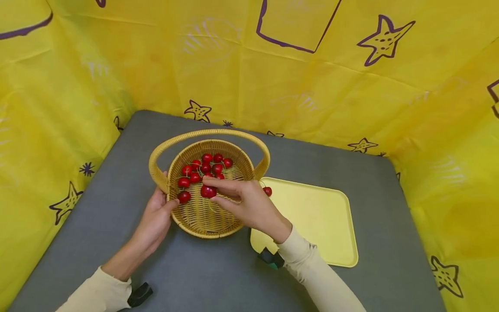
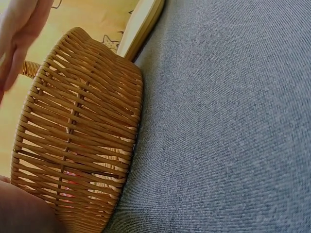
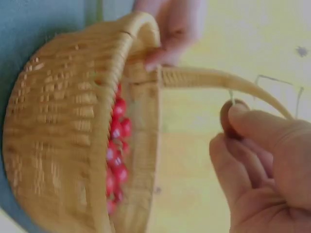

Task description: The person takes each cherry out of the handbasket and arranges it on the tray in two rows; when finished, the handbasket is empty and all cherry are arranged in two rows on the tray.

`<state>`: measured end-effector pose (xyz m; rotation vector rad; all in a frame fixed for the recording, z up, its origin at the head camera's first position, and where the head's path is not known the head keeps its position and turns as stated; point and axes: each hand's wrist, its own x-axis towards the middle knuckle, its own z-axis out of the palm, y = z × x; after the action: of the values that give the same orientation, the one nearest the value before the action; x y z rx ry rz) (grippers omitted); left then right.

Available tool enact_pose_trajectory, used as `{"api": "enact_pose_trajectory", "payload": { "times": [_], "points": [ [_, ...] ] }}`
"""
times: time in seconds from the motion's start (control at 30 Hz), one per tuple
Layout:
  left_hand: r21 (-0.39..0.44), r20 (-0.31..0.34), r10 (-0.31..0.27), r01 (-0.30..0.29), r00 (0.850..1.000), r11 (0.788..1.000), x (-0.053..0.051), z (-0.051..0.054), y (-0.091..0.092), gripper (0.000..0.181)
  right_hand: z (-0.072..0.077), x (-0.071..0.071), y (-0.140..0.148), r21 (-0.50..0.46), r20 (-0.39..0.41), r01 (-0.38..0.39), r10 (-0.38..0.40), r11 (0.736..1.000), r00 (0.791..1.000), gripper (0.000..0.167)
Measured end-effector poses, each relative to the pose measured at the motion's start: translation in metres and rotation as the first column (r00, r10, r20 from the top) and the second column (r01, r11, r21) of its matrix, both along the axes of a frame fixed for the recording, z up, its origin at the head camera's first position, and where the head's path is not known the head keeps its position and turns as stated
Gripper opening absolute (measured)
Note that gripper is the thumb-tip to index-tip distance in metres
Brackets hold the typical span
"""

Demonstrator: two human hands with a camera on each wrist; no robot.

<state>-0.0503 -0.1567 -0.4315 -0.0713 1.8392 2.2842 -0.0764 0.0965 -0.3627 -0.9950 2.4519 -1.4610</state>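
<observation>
A round wicker basket [image 1: 212, 236] with an arched handle stands on the grey table. My left hand [image 1: 153, 216] grips its rim at the left, by the base of the handle, thumb on the inside. Over the basket, my right hand [image 1: 249, 203] pinches a dark red cherry [image 1: 208, 191] between thumb and fingers. That cherry [image 3: 227, 119] also shows at the fingertips in the right wrist view, its stem up. Several red cherries [image 1: 195, 177] with green stems lie in the basket, mostly toward the back and left. The left wrist view shows the basket's woven side [image 2: 82, 121].
A pale yellow tray [image 1: 312, 216] lies right of the basket, partly behind my right forearm. One cherry [image 1: 267, 191] shows at its upper left corner. Yellow patterned cloth [image 1: 331, 86] hangs around the back and sides of the table.
</observation>
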Motion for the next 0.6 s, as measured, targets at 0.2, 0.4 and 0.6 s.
{"api": "enact_pose_trajectory", "payload": {
  "times": [0.2, 0.4, 0.6],
  "points": [
    [0.010, 0.006, 0.003, -0.003, 1.000, 1.000, 0.000, -0.002, -0.002, 0.084, 0.010, 0.011, 0.044, -0.141, 0.063, -0.006, 0.015, 0.990, 0.998, 0.047],
    [0.016, 0.005, -0.004, 0.004, 1.000, 1.000, 0.000, -0.002, -0.002, 0.084, 0.002, 0.010, 0.095, -0.204, 0.145, 0.114, -0.085, 0.972, 0.986, 0.050],
    [0.017, 0.006, -0.009, 0.009, 1.000, 1.000, 0.000, 0.000, -0.001, 0.084, -0.026, 0.000, 0.132, -0.137, 0.149, 0.248, -0.227, 0.959, 0.962, 0.050]
  ]
}}
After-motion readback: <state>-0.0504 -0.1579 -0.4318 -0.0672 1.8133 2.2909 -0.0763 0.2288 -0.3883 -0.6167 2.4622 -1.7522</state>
